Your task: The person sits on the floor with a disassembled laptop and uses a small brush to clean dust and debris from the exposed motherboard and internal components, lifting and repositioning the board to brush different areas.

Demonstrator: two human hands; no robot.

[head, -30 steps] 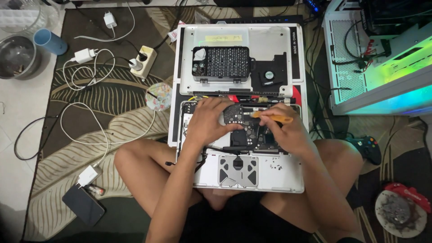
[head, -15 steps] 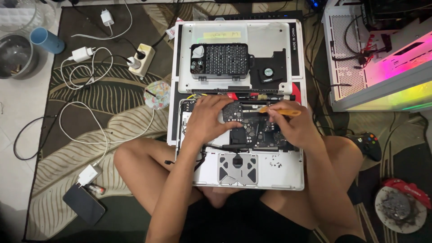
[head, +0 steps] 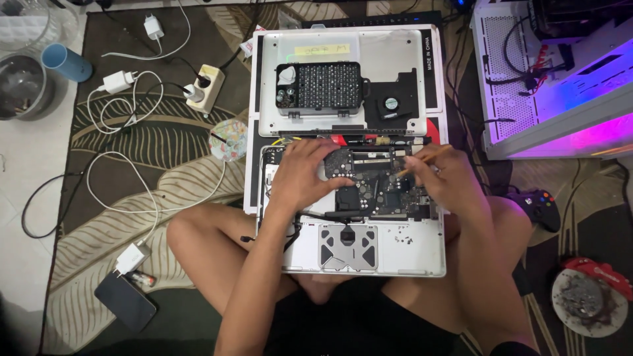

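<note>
Here, an opened laptop (head: 369,244) rests over a leaf-patterned rug (head: 132,178) and white floor (head: 20,198).

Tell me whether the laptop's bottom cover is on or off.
Off. The laptop lies with its circuit board and trackpad underside exposed, and the left hand rests on the internals. The silver cover lies behind it, holding a screwdriver bit case.

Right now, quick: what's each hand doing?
Left hand: closed on the dark circuit board, lifting its edge.
Right hand: closed on a yellow-handled screwdriver.
</note>
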